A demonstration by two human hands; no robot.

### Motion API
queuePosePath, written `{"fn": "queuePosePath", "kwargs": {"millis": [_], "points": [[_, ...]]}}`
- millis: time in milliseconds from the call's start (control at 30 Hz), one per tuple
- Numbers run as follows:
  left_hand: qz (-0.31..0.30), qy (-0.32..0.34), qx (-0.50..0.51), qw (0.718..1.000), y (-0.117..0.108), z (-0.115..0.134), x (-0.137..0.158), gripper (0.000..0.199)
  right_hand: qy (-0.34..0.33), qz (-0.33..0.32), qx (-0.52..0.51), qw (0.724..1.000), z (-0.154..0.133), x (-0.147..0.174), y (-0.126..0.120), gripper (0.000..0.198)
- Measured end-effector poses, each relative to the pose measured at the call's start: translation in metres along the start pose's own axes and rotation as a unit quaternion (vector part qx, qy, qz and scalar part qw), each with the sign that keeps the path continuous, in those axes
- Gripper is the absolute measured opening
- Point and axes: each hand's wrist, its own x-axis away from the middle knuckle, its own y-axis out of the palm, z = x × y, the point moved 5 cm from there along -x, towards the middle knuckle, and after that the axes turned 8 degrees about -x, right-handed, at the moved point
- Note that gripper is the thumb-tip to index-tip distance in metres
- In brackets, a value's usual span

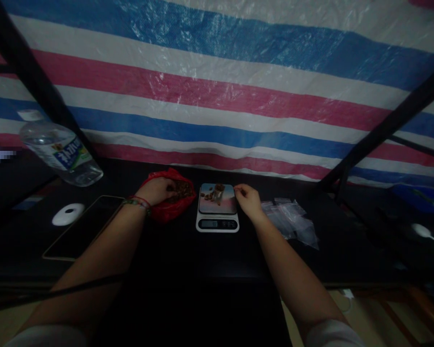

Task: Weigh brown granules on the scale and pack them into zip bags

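My left hand point(157, 191) reaches into a red plastic bag point(171, 210). Its fingers curl down at small brown pieces point(182, 191) inside, and the fingertips are partly hidden. Right of the bag lies a white digital scale point(218, 225) with a lit display. On its plate, brown bean-like shapes and a small glass-like shape appear; whether they are printed or real I cannot tell. My right hand point(249, 198) is beside the plate's upper right edge, thumb and fingers closed together. What it pinches, if anything, is too small to see.
Clear plastic bags point(291, 219) lie right of my right hand. On the left are a phone point(83, 231), a white oval object point(68, 214) and a large clear bottle point(63, 149). Dark frame bars slant at both sides; a striped sheet point(217, 91) hangs behind the black table.
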Motion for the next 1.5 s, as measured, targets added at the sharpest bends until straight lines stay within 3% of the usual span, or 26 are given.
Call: {"fn": "queuePosePath", "kwargs": {"millis": [467, 1000, 1100, 1167, 1300, 1500], "points": [[0.035, -0.014, -0.011, 0.999, 0.004, -0.016, -0.006, 0.029, -0.006, 0.005, 0.001, 1.0, -0.005, 0.002, 0.0, 0.024], [0.091, -0.035, -0.022, 0.995, -0.021, 0.004, 0.003, 0.032, -0.004, -0.003, 0.005, 1.0, -0.007, 0.001, 0.0, 0.023], [0.128, 0.002, 0.002, 0.992, -0.026, 0.023, 0.006, 0.033, -0.009, -0.002, 0.009, 1.0, -0.008, 0.002, 0.0, 0.023], [0.148, 0.064, 0.04, 0.986, -0.028, 0.046, 0.009, 0.034, -0.013, -0.001, 0.013, 1.0, -0.008, 0.002, 0.0, 0.023], [0.103, 0.187, 0.079, 0.974, -0.02, 0.1, 0.016, 0.028, -0.027, -0.005, 0.027, 0.999, -0.01, 0.002, 0.001, 0.022], [0.084, 0.229, 0.087, 0.966, -0.007, 0.134, 0.017, 0.022, -0.064, -0.035, 0.092, 0.993, -0.018, 0.002, 0.002, 0.021]]}}
